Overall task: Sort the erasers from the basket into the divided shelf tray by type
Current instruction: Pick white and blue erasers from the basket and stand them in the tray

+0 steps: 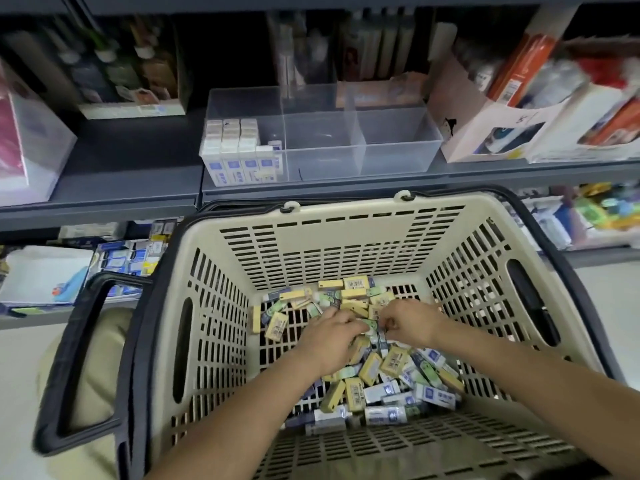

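Head view: L hand (pixel 330 337) & R hand (pixel 414 322) fingers pinch erasers (pixel 393 363) in 1 basket (pixel 311 233); tray (pixel 398 150), 3 compartments.

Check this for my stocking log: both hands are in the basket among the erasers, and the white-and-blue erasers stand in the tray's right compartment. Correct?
Not quite: the head view shows the white-and-blue erasers standing in the tray's left compartment, not the right. The left hand and right hand are both in the basket among the erasers.
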Tool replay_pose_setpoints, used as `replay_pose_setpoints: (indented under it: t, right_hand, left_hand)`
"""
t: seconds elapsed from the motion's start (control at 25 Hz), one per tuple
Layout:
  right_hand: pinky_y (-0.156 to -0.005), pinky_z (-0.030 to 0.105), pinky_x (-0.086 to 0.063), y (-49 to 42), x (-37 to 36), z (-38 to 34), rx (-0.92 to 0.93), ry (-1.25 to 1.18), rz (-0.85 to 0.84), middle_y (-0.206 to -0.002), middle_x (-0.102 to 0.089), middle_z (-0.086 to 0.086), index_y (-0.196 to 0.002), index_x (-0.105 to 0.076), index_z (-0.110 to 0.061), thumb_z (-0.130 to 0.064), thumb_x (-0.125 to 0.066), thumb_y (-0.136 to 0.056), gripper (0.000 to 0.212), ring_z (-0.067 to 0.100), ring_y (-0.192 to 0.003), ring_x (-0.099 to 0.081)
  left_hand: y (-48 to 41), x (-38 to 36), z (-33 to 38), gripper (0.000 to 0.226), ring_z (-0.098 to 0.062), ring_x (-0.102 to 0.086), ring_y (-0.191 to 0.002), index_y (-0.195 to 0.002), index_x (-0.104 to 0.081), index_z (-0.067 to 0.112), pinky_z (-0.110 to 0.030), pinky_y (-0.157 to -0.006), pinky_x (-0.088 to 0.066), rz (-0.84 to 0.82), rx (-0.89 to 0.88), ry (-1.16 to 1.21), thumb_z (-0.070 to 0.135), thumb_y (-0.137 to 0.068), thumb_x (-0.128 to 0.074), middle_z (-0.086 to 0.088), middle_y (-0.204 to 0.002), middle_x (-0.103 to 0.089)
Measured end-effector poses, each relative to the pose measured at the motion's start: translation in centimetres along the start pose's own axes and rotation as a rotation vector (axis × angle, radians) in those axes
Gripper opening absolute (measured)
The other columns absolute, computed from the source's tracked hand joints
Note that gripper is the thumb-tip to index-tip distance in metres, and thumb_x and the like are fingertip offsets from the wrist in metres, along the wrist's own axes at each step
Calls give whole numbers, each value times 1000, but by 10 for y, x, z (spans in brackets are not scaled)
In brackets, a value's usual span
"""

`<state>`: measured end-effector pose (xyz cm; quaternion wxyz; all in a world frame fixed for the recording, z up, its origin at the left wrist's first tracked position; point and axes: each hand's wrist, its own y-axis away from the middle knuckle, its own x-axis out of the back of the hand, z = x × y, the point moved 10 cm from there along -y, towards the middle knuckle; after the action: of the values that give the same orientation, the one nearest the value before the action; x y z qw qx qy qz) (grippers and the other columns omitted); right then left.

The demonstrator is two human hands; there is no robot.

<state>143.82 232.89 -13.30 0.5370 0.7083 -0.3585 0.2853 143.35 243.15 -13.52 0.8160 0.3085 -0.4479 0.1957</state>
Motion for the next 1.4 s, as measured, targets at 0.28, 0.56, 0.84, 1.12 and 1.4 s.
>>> replay_pose_setpoints:
  t: [0.28,0.56,0.84,1.12,1.4]
  right_hand:
    - [-83,34,-51,6,-6,10,-71,191,52,-121,-55,0,-117,-54,-24,-37,-57,-86,33,17,-104,-56]
    - [-77,26,-37,-3,-30,16,-89,42,-68,-125,-41,6,-143,-29,-35,-47,-61,-82,69,22,-113,-48]
    - [-76,27,-45,-2,-23,5,2,-172,19,-95,-57,-6,-89,-55,-24,-26,-72,-76,22,15,-91,-55]
    - [-77,33,-53,7,17,18,-146,-982,139,-86,-60,7,-93,-62,-11,-1,-72,-76,23,18,-77,-60]
    - [-73,24,-53,13,7,13,-142,-1002,14,-85,-68,5,-89,-66,-14,-17,-68,-83,7,12,-76,-63]
  left_hand:
    - [7,19,-41,31,-24,-45,-114,-116,-53,17,-36,-90,-43,106,238,-63,21,-85,-52,-4,-119,-53]
    - [2,18,-13,38,-20,-40,-120,-127,-50,20,-36,-100,-38,146,66,150,32,-90,-50,-1,-127,-49]
    - [0,10,-22,23,-18,-54,-107,-110,-60,16,-33,-91,-46,137,145,381,21,-89,-52,0,-110,-60]
    - [-3,-1,-25,28,-9,-60,-77,-103,-55,16,-25,-62,-49,61,394,756,39,-88,-61,4,-95,-61]
    - [0,-6,-27,4,-14,-56,-65,-90,-59,7,-17,-52,-49,146,585,1579,5,-88,-62,-8,-84,-60]
